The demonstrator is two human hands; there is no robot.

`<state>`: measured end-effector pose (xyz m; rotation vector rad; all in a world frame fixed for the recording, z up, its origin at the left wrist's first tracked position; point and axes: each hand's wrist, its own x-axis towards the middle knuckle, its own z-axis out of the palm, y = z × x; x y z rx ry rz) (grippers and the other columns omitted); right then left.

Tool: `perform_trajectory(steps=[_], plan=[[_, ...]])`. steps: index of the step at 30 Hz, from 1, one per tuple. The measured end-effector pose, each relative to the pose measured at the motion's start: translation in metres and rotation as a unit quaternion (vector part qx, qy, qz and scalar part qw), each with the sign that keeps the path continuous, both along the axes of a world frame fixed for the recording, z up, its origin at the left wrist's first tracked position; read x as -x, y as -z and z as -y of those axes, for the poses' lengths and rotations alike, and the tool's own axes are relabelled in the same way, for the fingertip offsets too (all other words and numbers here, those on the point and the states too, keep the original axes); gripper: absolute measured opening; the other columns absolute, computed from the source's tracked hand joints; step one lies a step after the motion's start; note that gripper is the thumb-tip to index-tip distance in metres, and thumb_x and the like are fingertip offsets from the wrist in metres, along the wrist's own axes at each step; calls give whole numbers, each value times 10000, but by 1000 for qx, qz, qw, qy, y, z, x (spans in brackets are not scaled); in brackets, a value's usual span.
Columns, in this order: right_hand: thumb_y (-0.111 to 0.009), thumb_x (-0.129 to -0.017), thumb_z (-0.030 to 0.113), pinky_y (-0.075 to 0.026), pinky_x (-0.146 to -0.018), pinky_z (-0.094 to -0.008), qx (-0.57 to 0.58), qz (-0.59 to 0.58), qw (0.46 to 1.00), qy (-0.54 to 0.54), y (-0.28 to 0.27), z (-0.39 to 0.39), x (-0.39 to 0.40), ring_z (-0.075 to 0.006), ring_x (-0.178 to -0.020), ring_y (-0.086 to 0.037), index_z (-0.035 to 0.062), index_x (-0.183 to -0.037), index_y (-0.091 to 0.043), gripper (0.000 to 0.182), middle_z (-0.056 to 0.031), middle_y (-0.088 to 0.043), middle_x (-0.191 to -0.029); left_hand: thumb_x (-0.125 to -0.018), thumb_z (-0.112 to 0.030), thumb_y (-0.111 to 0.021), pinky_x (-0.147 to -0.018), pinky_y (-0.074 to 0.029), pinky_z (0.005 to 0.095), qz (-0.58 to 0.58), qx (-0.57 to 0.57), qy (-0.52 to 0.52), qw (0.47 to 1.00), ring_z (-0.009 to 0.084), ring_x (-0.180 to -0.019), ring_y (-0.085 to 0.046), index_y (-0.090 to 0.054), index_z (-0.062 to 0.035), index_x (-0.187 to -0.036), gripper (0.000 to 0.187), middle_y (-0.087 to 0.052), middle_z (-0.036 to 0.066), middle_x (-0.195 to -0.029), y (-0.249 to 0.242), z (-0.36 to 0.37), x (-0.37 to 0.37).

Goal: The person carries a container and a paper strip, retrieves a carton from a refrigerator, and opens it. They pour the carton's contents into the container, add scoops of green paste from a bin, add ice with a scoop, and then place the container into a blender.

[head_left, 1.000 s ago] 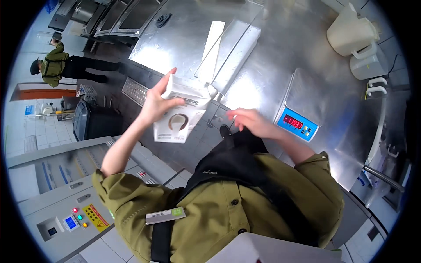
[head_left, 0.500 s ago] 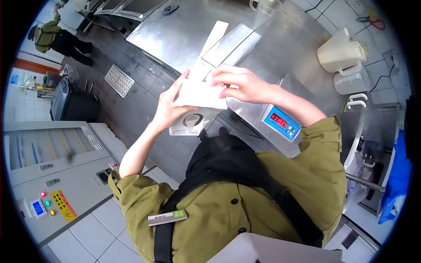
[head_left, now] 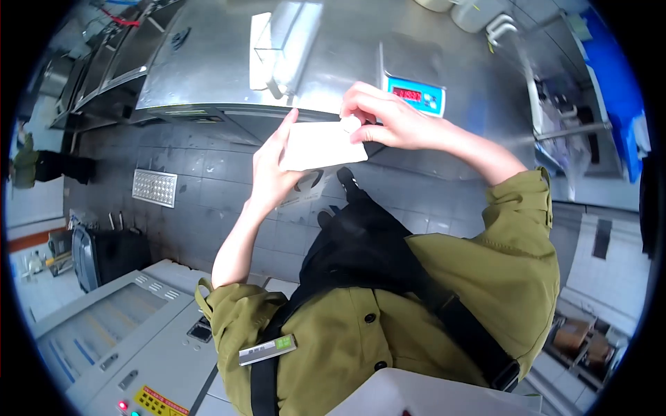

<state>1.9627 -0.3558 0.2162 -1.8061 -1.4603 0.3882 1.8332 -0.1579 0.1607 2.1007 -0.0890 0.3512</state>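
Note:
My left hand (head_left: 269, 166) is wrapped round a white carton (head_left: 320, 147), thumb along its left edge and fingers beneath. The carton's pale top faces me, and a dark curved print shows faintly on the side below. At its upper right corner, my right hand (head_left: 390, 121) pinches a small round white piece that looks like a cap (head_left: 350, 124), with the fingertips right at the carton's surface. Both hands are held over the floor, in front of the steel table's near edge.
On the steel table (head_left: 208, 69) sit a clear rectangular container (head_left: 295, 45), a white strip beside it (head_left: 260, 52) and a blue digital scale (head_left: 416, 96). A floor grate (head_left: 155, 188), a dark bin (head_left: 114, 253) and a control cabinet (head_left: 163, 333) are leftward. Another person (head_left: 52, 166) stands far left.
My view has turned, so the table, scale and container sit further left and higher. Both hands stay on the carton; the round white piece now shows between my right fingers.

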Motion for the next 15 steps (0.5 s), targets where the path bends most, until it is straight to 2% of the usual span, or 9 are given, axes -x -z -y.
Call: perform_trajectory(steps=[2,3,7,10,13,15], plan=[[-629,-718,135,-409,-622,-290,48,-3,999,-26,-11,10,21,-189,-727,-472,2,-906,-462,285,-84,-438,-878,-598,-104,-751,-833,-421,294,-27,27,43,998,169,-942,-545,-290,-47,-1294,837,-567,107,-1023,-7,6,11],[-644,-703,150,-418,-644,-299,42,22,998,-40,-13,15,29,-198,-752,-475,5,-913,-465,312,-85,-446,-891,-584,-98,-758,-841,-416,296,-30,50,77,995,161,-944,-539,-285,-52,-1298,858,-560,101,-1032,-10,10,16],[-644,-706,156,-431,-669,-296,70,-5,997,-32,-23,40,57,-210,-789,-494,13,-946,-472,328,-95,-465,-955,-558,-63,-757,-838,-412,290,-65,118,151,979,152,-924,-537,-285,-58,-1302,881,-561,78,-1004,-11,21,28],[-635,-713,125,-436,-667,-289,102,-67,993,-4,-35,59,74,-201,-796,-501,19,-968,-478,317,-97,-472,-958,-509,-178,-783,-879,-401,329,-110,176,165,964,219,-1012,-521,-359,-74,-1266,874,-509,126,-1146,-16,34,35],[-621,-711,95,-454,-659,-316,69,-28,997,-16,-32,82,83,-228,-801,-525,22,-979,-477,313,-97,-484,-914,-503,-184,-785,-882,-398,339,-97,145,208,963,219,-1014,-517,-372,-88,-1262,869,-515,116,-1139,-14,48,36],[-614,-712,88,-452,-660,-315,67,71,995,-29,-32,95,89,-233,-800,-520,11,-966,-482,297,-106,-489,-918,-504,-195,-783,-887,-394,343,-98,139,232,958,227,-1021,-514,-380,-97,-1258,861,-516,115,-1140,-17,60,36]])
